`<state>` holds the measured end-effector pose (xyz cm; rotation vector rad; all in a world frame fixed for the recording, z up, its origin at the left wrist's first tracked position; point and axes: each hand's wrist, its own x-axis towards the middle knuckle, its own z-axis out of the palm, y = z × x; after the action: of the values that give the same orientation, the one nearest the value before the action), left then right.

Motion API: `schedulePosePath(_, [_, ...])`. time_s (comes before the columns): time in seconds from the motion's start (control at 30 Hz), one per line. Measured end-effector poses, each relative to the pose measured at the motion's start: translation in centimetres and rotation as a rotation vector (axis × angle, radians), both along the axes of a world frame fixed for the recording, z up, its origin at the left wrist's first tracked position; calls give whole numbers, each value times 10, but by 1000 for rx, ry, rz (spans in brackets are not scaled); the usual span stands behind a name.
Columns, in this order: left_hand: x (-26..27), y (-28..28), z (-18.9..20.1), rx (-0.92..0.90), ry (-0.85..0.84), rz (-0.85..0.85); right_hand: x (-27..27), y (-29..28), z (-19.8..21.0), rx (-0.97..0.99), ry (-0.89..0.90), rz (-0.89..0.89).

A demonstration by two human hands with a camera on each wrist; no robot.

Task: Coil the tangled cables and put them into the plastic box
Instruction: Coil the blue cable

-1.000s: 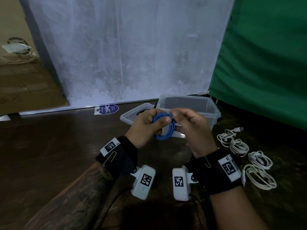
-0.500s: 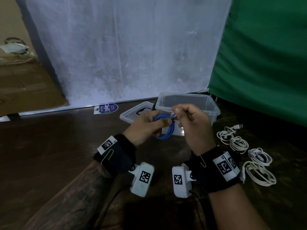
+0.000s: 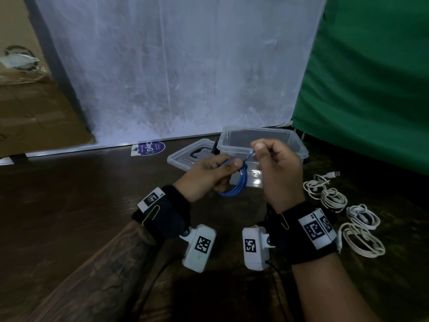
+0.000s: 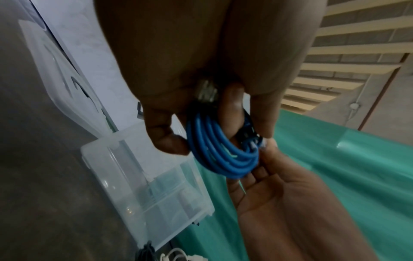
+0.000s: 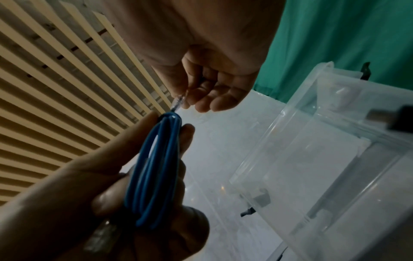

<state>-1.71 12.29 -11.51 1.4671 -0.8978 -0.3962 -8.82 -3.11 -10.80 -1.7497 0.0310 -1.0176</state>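
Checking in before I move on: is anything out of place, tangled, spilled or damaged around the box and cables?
Nothing stands out. The left hand grips the coiled blue cable while the right hand pinches its loose end. The plastic box sits upright and open, its lid flat beside it. The white cables lie on the floor, not yet boxed.

A dark wooden tabletop [image 3: 69, 217] filled the foreground in dim light. Behind it hung a white translucent sheet [image 3: 176, 66], with a green curtain [image 3: 371, 77] to the right and brown cardboard [image 3: 34, 117] at left. Pale ceiling slats [image 5: 55, 88] ran overhead.
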Motion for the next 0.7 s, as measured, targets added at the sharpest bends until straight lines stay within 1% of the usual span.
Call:
schedulePosePath(0.07, [3, 3, 0, 28, 13, 11, 0, 3, 0, -7, -1, 4])
schedulePosePath(0.17, [7, 3, -2, 18, 27, 20, 0, 3, -1, -20, -18, -10])
schedulePosePath(0.27, [9, 4, -3, 34, -29, 41, 0, 2, 0, -36, -24, -7])
schedulePosePath(0.33, [12, 6, -4, 11, -33, 35, 0, 4, -1, -25, -12, 9])
schedulePosePath(0.43, [13, 7, -3, 8, -7, 7, 1, 4, -2, 21, 21, 39])
schedulePosePath(0.57, [8, 4, -2, -27, 117, -56, 2, 0, -3, 87, 69, 70])
schedulePosePath(0.7, [12, 5, -7, -33, 96, -11, 1, 0, -3, 136, 124, 159])
